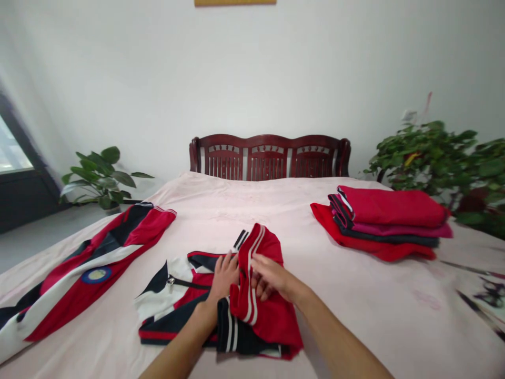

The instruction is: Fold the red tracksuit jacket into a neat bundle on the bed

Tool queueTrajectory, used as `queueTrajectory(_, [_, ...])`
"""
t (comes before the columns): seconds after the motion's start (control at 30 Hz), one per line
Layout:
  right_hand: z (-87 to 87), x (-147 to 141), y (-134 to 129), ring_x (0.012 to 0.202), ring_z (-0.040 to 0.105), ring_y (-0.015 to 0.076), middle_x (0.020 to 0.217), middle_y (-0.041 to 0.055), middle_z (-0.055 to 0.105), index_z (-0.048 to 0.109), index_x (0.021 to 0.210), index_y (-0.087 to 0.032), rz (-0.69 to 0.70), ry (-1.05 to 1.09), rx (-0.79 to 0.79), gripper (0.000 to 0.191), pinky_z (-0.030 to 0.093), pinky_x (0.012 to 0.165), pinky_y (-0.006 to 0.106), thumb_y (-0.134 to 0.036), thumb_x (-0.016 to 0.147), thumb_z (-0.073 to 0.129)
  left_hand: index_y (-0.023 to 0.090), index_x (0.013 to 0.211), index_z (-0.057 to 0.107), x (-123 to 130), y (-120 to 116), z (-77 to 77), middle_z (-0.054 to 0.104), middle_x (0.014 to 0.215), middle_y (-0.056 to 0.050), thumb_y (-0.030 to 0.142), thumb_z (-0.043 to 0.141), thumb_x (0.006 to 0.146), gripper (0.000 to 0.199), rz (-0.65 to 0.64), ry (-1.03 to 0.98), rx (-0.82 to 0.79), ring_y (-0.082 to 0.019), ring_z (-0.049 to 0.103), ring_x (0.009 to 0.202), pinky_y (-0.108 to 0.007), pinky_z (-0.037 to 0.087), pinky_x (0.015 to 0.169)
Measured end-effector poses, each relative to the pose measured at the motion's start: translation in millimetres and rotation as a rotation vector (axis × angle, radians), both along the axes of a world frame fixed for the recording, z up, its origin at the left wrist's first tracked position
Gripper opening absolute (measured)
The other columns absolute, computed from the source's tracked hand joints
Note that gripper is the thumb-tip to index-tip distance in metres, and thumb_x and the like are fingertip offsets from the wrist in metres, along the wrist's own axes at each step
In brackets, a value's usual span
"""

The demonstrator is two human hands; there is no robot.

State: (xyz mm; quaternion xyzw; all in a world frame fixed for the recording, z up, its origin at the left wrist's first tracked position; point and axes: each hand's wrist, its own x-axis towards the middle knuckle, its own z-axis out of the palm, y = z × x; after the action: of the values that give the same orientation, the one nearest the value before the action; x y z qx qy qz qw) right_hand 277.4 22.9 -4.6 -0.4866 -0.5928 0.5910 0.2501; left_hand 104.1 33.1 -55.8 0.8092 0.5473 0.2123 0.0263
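Note:
A red, navy and white zip jacket [189, 295] lies partly folded on the pink sheet in front of me. Its red part with white-striped ribbing [252, 273] is turned over toward the middle. My left hand [225, 276] rests flat on the jacket, fingers spread, beside the striped band. At the band's right side, my right hand [270, 276] has its fingers curled round the red fabric. A navy striped cuff [228, 326] sticks out below my hands.
Folded clothes [390, 221] are stacked at the right. Another jacket [94, 258] lies stretched out at the left. A wooden headboard [268, 158] stands behind, with plants [100, 176] on both sides. Thin dark objects lie at the far right.

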Motion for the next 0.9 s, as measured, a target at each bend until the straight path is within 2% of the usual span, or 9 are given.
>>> queueTrajectory(0.1, [-31.8, -24, -11, 0.085, 0.071, 0.0185, 0.094, 0.0078, 0.074, 0.059, 0.125, -0.020, 0.013, -0.291, 0.345, 0.038, 0.053, 0.081, 0.031, -0.033, 0.091, 0.049, 0.023, 0.118, 0.072, -63, -4, 2.8, 0.062, 0.139, -0.011, 0.012, 0.050, 0.088, 0.039, 0.031, -0.008, -0.008, -0.031, 0.045, 0.139, -0.054, 0.032, 0.118])
queueTrajectory(0.17, [-41.3, -27, -18, 0.110, 0.066, 0.0213, 0.118, 0.0117, 0.072, 0.065, 0.121, -0.019, 0.011, -0.384, 0.567, 0.036, 0.047, 0.096, 0.032, -0.026, 0.088, 0.050, 0.021, 0.115, 0.072, -85, -11, 11.1, 0.068, 0.128, -0.011, 0.009, 0.044, 0.088, 0.040, 0.090, -0.117, -0.017, -0.026, 0.058, 0.127, -0.046, 0.042, 0.112])
queueTrajectory(0.2, [-42.0, -27, -21, 0.113, 0.065, 0.0219, 0.121, 0.0116, 0.071, 0.066, 0.119, -0.019, 0.001, -0.415, 0.611, 0.035, 0.045, 0.098, 0.032, -0.026, 0.089, 0.049, 0.020, 0.114, 0.071, -88, -17, 16.5, 0.070, 0.123, -0.010, 0.011, 0.043, 0.088, 0.039, 0.125, -0.178, -0.029, -0.024, 0.062, 0.120, -0.042, 0.045, 0.108])
queueTrajectory(0.3, [-32.1, -24, -27, 0.103, 0.068, 0.0223, 0.110, 0.0111, 0.073, 0.067, 0.112, -0.018, -0.070, -0.521, 0.610, 0.032, 0.048, 0.087, 0.031, -0.033, 0.092, 0.047, 0.021, 0.112, 0.068, -78, -45, 33.5, 0.072, 0.113, -0.007, 0.025, 0.042, 0.094, 0.032, 0.169, -0.282, -0.140, -0.021, 0.066, 0.108, -0.035, 0.050, 0.098])
queueTrajectory(0.37, [-21.5, -26, -28, 0.099, 0.068, 0.0237, 0.109, 0.0123, 0.073, 0.065, 0.111, -0.017, -0.118, -0.611, 0.614, 0.032, 0.048, 0.083, 0.032, -0.037, 0.092, 0.048, 0.023, 0.119, 0.064, -64, -68, 42.0, 0.071, 0.114, -0.006, 0.036, 0.048, 0.092, 0.034, 0.146, -0.247, -0.263, -0.022, 0.068, 0.102, -0.033, 0.051, 0.090])
queueTrajectory(0.5, [-5.5, -42, -24, 0.107, 0.067, 0.0319, 0.122, 0.0190, 0.066, 0.060, 0.122, -0.015, -0.154, -0.832, 0.605, 0.045, 0.050, 0.084, 0.040, -0.046, 0.090, 0.050, 0.024, 0.147, 0.043, -47, -98, 47.0, 0.061, 0.135, -0.009, 0.033, 0.059, 0.081, 0.068, 0.082, -0.125, -0.420, -0.025, 0.068, 0.106, -0.033, 0.051, 0.089])
queueTrajectory(0.6, [-1.4, -53, -19, 0.108, 0.067, 0.0383, 0.124, 0.0253, 0.064, 0.058, 0.128, -0.010, -0.092, -0.973, 0.574, 0.054, 0.051, 0.083, 0.045, -0.039, 0.083, 0.059, 0.024, 0.152, 0.036, -46, -102, 40.7, 0.055, 0.143, -0.011, 0.027, 0.055, 0.080, 0.075, 0.054, -0.123, -0.475, -0.025, 0.066, 0.114, -0.032, 0.049, 0.095])
queueTrajectory(0.73, [0.1, -56, -14, 0.106, 0.068, 0.0395, 0.112, 0.0283, 0.069, 0.062, 0.124, -0.005, -0.050, -1.016, 0.531, 0.052, 0.053, 0.083, 0.045, -0.022, 0.075, 0.061, 0.023, 0.151, 0.037, -49, -96, 27.1, 0.054, 0.145, -0.011, 0.015, 0.055, 0.076, 0.077, 0.041, -0.157, -0.480, -0.024, 0.061, 0.123, -0.030, 0.047, 0.100])
queueTrajectory(0.9, [1.9, -55, -10, 0.114, 0.064, 0.0423, 0.120, 0.0302, 0.067, 0.063, 0.125, -0.006, -0.066, -0.964, 0.510, 0.057, 0.050, 0.090, 0.049, -0.038, 0.078, 0.063, 0.022, 0.127, 0.056, -47, -86, 23.1, 0.069, 0.122, -0.008, 0.009, 0.055, 0.076, 0.053, 0.016, -0.275, -0.409, -0.021, 0.064, 0.113, -0.028, 0.047, 0.096])
